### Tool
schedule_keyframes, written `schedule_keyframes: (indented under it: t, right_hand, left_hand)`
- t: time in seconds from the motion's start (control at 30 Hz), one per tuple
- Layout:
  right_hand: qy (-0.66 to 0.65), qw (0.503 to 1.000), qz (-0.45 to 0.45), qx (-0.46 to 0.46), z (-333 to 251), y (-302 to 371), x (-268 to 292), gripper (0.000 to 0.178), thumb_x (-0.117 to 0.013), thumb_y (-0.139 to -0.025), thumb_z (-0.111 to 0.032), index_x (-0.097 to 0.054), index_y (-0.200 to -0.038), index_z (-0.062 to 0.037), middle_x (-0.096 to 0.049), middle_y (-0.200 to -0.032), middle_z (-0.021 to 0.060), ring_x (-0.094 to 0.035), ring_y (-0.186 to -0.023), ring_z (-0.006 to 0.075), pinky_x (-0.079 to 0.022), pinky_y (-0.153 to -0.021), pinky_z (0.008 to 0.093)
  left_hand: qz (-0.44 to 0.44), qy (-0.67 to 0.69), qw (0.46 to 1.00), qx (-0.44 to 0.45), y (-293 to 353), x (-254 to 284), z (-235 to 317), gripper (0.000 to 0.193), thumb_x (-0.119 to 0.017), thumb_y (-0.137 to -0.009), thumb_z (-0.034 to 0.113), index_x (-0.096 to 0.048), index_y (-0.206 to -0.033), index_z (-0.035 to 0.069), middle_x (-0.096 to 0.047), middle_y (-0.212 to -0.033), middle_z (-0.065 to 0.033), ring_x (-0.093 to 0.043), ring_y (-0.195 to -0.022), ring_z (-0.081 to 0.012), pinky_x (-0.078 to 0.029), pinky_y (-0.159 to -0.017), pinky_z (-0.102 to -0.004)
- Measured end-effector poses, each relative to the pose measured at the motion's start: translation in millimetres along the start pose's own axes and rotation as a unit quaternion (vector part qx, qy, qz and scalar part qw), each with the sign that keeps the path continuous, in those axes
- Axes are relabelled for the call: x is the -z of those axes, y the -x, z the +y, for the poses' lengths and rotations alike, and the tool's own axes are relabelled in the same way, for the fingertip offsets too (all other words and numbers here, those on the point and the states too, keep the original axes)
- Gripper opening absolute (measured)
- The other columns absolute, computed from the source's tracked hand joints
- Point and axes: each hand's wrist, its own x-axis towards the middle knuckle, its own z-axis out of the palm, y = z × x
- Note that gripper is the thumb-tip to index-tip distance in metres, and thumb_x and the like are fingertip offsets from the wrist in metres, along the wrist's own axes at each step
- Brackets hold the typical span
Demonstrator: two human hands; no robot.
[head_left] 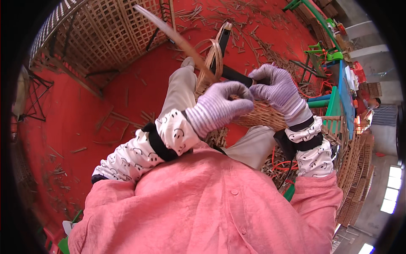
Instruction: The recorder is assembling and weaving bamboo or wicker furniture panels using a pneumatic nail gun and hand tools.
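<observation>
My left hand, in a lavender striped glove, is curled with thumb and fingertips pinched together over a woven wicker piece. A long pale wicker strip, blurred by motion at its far end, runs from beside this hand up to the left. My right hand, gloved alike, is closed beside it. Its fingertips nearly meet the left ones, and what they pinch is hidden. Just beyond both hands lies a black bar of the frame. Several strips form a loop around the frame's left part.
A large lattice wicker panel on dark legs stands at the far left. Scraps of strip litter the red floor. On the right are a blue table edge, a green stool, orange cord and stacked wicker panels.
</observation>
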Motion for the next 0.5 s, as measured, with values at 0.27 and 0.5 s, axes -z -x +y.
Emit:
schedule_keyframes:
  t: [0.27, 0.5]
  right_hand:
    - [0.192, 0.974, 0.045, 0.113, 7.0, 4.0, -6.4, 0.025, -0.071, -0.075, -0.010, -0.060, -0.096, -0.0023, -0.067, -0.083, 0.0147, -0.067, -0.077, 0.0267, -0.052, -0.070, 0.0331]
    - [0.390, 0.883, 0.231, 0.124, 10.3, 38.2, -26.0, 0.054, -0.078, -0.067, -0.039, -0.052, -0.105, -0.0098, -0.065, -0.081, 0.0119, -0.065, -0.074, 0.0319, -0.051, -0.063, 0.0411]
  left_hand:
    - [0.073, -0.325, 0.909, -0.251, 27.7, -21.5, 49.2, 0.018, -0.065, -0.076, 0.000, -0.053, -0.089, 0.005, -0.054, -0.069, -0.0039, -0.055, -0.065, -0.0157, -0.046, -0.062, -0.0278]
    - [0.017, -0.524, 0.792, -0.314, -44.6, -7.0, 94.2, 0.017, -0.064, -0.077, 0.014, -0.054, -0.089, 0.007, -0.060, -0.069, -0.0107, -0.063, -0.067, -0.0286, -0.049, -0.059, -0.0354]
